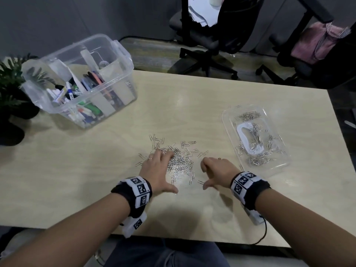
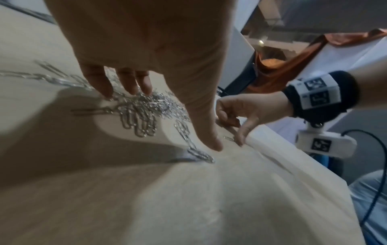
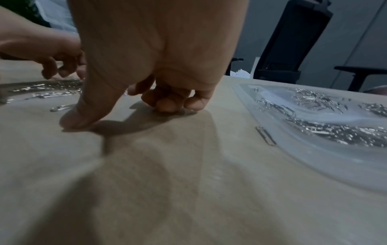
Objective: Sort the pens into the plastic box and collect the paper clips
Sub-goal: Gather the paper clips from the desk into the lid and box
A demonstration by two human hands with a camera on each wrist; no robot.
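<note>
The pens (image 1: 90, 87) already stand in the box (image 1: 123, 54) at the table's far left; the clips (image 1: 179, 158) lie heaped at mid-table. The left hand (image 1: 158, 168) rests spread and open over the heap, fingertips (image 2: 106, 92) on the metal. The right hand (image 1: 215, 168) sits just right of it, fingers curled under, thumb on the table (image 1: 192, 105); whether it holds clips cannot be told. Both hands would do best to rake inward, cupping the heap into one scoop. The lid (image 1: 277, 170), already holding clips, lies near on the right, with bare table between. The near edge is close, so strays should be swept away from it.
</note>
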